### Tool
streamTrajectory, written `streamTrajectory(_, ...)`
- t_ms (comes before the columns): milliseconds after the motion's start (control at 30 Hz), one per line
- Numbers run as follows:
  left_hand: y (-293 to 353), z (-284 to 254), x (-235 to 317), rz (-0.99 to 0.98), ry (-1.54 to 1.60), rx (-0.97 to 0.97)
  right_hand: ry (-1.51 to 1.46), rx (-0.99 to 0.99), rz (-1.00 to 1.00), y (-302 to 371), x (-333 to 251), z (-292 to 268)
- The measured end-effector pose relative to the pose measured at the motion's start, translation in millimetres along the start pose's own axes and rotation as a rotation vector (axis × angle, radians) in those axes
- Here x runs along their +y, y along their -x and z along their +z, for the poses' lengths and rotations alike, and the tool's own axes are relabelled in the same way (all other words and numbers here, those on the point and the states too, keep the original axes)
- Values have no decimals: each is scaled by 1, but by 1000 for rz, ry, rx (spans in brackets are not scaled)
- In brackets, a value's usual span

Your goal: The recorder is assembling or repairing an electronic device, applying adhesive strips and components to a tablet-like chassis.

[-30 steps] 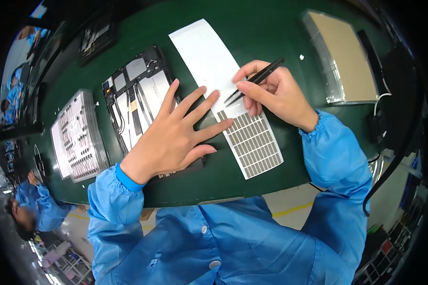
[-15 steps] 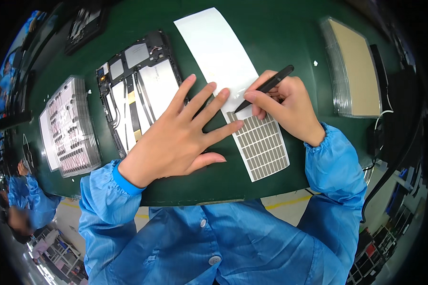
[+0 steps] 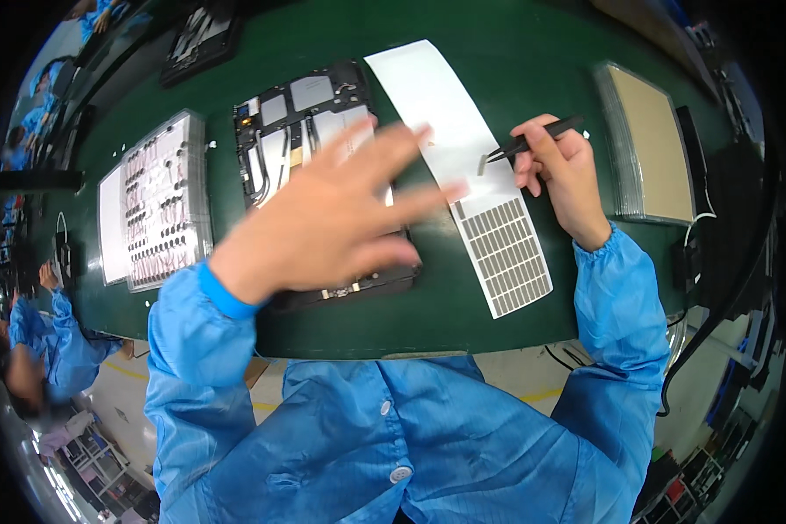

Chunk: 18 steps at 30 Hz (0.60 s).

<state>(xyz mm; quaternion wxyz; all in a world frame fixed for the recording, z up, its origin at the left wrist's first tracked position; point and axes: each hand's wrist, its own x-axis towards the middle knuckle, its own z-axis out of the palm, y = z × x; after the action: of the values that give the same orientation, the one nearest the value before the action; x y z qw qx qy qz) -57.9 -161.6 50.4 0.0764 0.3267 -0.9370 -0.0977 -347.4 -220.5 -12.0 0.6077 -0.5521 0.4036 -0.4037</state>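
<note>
My right hand [image 3: 566, 179] is closed on black tweezers [image 3: 552, 133], gripped like a pen. At their tips is a small grey-brown sticker strip [image 3: 482, 165], over the bare part of a long white backing sheet [image 3: 428, 92]. Rows of similar strips [image 3: 505, 249] cover the sheet's near end. My left hand [image 3: 323, 218] is smeared by motion, its fingers spread and nothing seen in them. It passes over an opened flat electronic device [image 3: 275, 109] with a black frame and silver panels, hiding much of it. Whether that hand touches anything, I cannot tell.
Left of the device stands a stack of clear trays [image 3: 162, 205] holding small black parts with wires. Another stack of clear trays, topped by a tan board [image 3: 651, 144], lies at the right, near a black cable [image 3: 729, 271]. A dark device [image 3: 199, 39] sits far left; co-workers are beyond.
My left hand has lifted off the backing sheet and blurs over the device. The tweezers have moved up and right, with a sticker strip now at their tips. The view has shifted.
</note>
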Motion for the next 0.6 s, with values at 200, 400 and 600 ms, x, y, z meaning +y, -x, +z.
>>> streamTrajectory(200,74,-11,-102,-488,89,290,-66,18,-7,-11,-6,7)
streamTrajectory(400,88,-8,-102,-471,200,196,154,26,-146,-14,2,6)
streamTrajectory(600,106,0,-77,-365,76,359,149,-171,-223,-66,-26,100)
